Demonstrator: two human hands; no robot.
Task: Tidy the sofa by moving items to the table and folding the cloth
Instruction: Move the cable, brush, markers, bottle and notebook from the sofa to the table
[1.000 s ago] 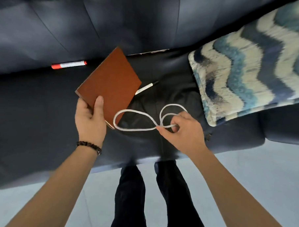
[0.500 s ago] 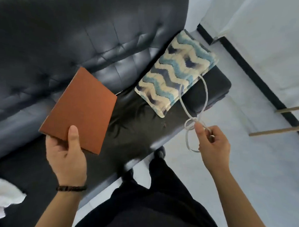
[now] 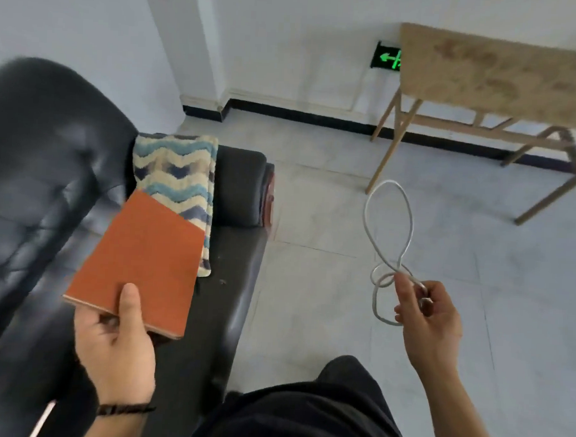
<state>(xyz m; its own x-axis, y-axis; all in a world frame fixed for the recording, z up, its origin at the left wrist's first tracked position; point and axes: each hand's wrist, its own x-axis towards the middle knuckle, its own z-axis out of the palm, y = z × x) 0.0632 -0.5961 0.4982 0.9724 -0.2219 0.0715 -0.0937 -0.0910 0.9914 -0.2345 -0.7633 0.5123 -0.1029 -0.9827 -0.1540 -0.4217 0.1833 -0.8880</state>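
Note:
My left hand (image 3: 116, 339) grips an orange-brown notebook (image 3: 139, 261) by its near edge, thumb on the cover, holding it above the black leather sofa (image 3: 34, 180). My right hand (image 3: 430, 320) pinches a looped white cable (image 3: 390, 229), which hangs in the air over the floor with one big loop standing up. The wooden table (image 3: 497, 75) stands at the upper right, beyond the cable.
A cushion (image 3: 180, 170) with blue and cream zigzags lies on the sofa's far end, partly behind the notebook. Grey tiled floor (image 3: 346, 221) stretches between sofa and table. A lit green exit sign (image 3: 386, 57) sits low on the white wall. My dark trousers fill the bottom.
Both hands have lifted the notebook and the cable off the sofa seat. The view has swung right, away from the sofa, bringing the floor and the wooden table into sight.

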